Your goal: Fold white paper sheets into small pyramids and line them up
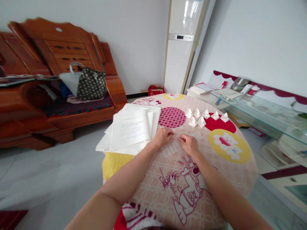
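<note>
My left hand rests on the cloth-covered round table, its fingers curled in, beside the right edge of a stack of white paper. The top sheet carries printed text. A short gap to the right, my right hand lies with its fingers bent together, pointing toward the left hand. Nothing shows in either hand. Beyond the right hand stand several small folded paper boats in two rows, white with pointed peaks.
A wooden armchair holding a patterned bag stands to the left. A glass-topped stand with papers and a cup borders the table's right side. Behind is a tall white air conditioner, with a red bag on the floor.
</note>
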Motion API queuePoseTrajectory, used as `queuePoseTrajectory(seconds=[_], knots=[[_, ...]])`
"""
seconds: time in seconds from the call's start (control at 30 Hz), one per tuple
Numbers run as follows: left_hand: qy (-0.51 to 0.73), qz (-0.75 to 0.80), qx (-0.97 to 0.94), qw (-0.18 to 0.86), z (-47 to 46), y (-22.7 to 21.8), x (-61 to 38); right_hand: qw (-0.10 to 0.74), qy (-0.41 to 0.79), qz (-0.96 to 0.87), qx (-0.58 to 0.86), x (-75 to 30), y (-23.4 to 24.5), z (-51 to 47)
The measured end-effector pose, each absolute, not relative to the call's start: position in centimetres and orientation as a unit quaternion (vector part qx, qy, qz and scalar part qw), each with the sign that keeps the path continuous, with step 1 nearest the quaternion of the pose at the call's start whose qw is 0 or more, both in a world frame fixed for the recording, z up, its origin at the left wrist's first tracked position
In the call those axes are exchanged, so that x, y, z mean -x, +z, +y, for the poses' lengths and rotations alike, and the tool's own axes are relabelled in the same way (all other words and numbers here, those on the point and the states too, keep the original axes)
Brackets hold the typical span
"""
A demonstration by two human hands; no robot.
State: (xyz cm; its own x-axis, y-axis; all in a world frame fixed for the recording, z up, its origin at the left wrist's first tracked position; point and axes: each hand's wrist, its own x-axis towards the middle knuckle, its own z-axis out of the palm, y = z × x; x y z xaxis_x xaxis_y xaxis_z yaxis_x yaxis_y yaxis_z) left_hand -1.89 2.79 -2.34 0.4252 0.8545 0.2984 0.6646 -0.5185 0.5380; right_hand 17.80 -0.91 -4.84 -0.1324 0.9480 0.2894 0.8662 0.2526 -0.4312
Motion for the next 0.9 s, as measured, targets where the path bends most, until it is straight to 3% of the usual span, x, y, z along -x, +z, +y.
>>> queuePoseTrajectory(seconds=[0.3,0.47,0.9], knots=[[0.277,0.466,-0.832,0.114,3.2,-1.5,1.6,0.237,0.04,-0.743,0.624,-17.3,-4.5,-0.3],[0.274,0.444,-0.849,0.078,3.7,0.4,4.7,0.237,0.084,-0.73,0.636,-17.2,-4.0,-0.3],[0.281,0.528,-0.796,0.096,1.3,-1.7,13.8,0.343,0.125,-0.728,0.58,-18.4,-5.4,-0.7]])
